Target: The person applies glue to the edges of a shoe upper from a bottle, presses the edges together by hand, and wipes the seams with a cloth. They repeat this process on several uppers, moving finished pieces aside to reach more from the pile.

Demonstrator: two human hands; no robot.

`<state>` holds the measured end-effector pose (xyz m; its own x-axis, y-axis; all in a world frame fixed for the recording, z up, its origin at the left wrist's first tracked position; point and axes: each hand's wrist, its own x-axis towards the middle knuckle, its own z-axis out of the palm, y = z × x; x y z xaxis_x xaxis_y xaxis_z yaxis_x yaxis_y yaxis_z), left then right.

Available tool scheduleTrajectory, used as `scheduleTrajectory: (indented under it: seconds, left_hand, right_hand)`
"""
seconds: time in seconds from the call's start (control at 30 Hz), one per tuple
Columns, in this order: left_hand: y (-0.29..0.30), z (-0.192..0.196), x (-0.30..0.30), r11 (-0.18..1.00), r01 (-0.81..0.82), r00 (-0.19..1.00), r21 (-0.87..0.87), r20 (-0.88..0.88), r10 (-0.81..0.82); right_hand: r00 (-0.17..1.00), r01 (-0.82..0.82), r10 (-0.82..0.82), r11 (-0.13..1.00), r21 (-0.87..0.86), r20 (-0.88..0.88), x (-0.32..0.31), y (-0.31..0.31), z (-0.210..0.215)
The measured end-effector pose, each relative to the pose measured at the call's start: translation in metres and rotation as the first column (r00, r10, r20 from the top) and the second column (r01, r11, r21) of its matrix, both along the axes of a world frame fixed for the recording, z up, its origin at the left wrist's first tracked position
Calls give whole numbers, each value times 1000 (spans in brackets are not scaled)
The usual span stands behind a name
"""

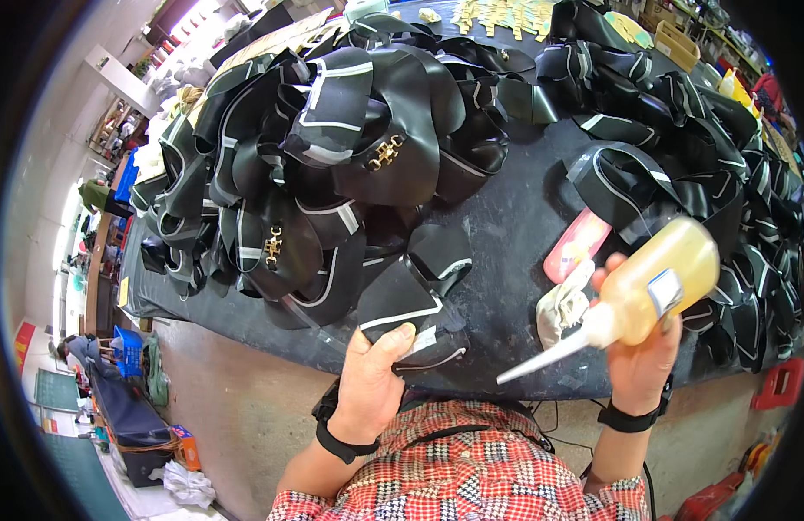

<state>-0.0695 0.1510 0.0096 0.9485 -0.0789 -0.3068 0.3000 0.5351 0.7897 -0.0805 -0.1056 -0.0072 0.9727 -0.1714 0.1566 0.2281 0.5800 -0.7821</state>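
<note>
My left hand [371, 382] clamped on a black leather piece [402, 304] at the table edge [506, 226], my right hand [641, 347] wrapped around a yellow glue bottle [658, 282], nozzle pointing toward the piece.

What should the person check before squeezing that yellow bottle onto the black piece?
1. Left hand grips the black piece: ok.
2. Right hand holds the glue bottle: ok.
3. Nozzle points toward the piece: ok.
4. Nozzle tip touching the piece: not ok, apart.
5. Nozzle open, not clogged: cannot tell.
6. Piece clear of the black pile: ok.
</note>
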Motion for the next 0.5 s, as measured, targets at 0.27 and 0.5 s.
scheduleTrajectory:
  seconds: [0.27, 0.5]
  left_hand:
    - [11, 2, 0, 989, 7, 986, 145, 164, -32]
    - [12, 6, 4, 992, 40, 977, 116, 205, -63]
  right_hand:
    - [968, 250, -252, 966, -71, -11, 23, 38, 29]
    - [950, 311, -311, 950, -4, -16, 22, 51, 26]
